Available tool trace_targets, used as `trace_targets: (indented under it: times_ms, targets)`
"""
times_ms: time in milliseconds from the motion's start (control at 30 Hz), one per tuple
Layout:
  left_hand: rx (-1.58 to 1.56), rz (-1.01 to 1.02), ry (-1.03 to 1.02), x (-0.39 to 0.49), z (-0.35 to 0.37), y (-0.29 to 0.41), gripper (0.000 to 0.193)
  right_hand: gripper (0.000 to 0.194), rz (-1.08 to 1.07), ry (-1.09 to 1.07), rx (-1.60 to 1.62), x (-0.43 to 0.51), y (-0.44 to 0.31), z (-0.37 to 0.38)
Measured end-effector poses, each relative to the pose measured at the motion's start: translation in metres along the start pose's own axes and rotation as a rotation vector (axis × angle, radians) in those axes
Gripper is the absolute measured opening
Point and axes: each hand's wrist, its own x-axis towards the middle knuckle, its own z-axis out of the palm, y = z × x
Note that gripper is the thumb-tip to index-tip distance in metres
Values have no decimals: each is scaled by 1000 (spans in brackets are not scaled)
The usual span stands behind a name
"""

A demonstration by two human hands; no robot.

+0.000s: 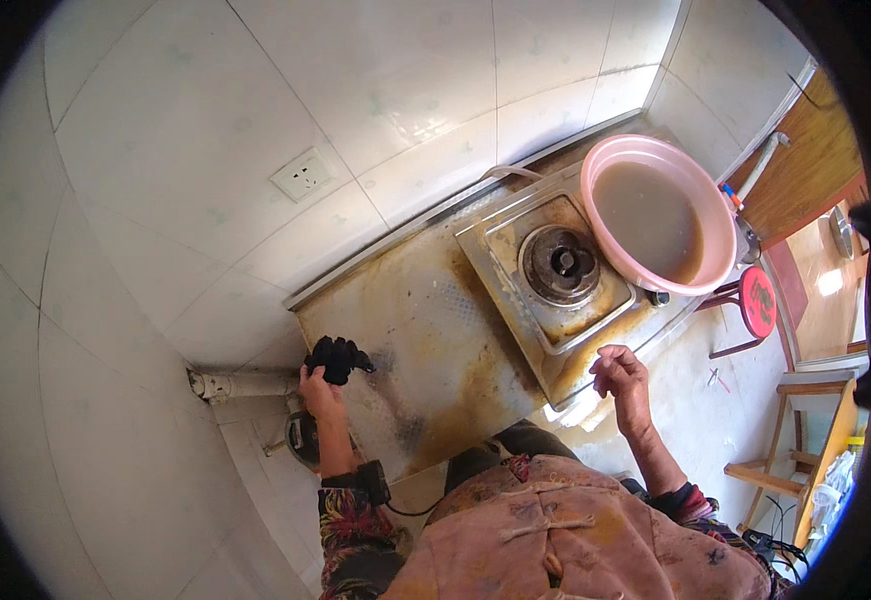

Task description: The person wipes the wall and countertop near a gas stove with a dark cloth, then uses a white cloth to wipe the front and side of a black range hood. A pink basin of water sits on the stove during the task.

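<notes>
My left hand (323, 395) grips a crumpled black cloth (339, 358) at the left end of a stained metal countertop (435, 330). To the right, my right hand (623, 379) is near the front corner of a gas stove (514, 300), fingers partly curled and holding nothing. The stove's metal top carries brown grime around its dark round burner (561, 262). A pink plastic basin (604, 247) of murky grey-brown water stands over the stove's right side and hides part of it. Brown stains and dark smudges mark the counter between the cloth and the stove.
A tiled wall (405, 112) with a power socket (303, 175) runs behind the counter. A white pipe (248, 385) sits past its left end. On the right are a red-topped stool (758, 302) and a wooden rack (829, 450). A hose (510, 171) lies behind the stove.
</notes>
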Motion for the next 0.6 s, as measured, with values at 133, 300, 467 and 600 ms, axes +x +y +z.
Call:
trace_targets:
  times_ms: [133, 300, 467, 600]
  targets:
    - [45, 1, -9, -15, 4, -9, 57, 16, -33, -7, 7, -7, 7, -1]
    - [156, -41, -87, -42, 2, -13, 51, 16, -30, -8, 9, -21, 16, -2]
    - [174, 8, -34, -56, 8, -16, 48, 14, -86, -29, 72, -33, 22, 1]
    - [113, 13, -72, -53, 5, -15, 52, 14, -120, -32, 106, -45, 24, -2]
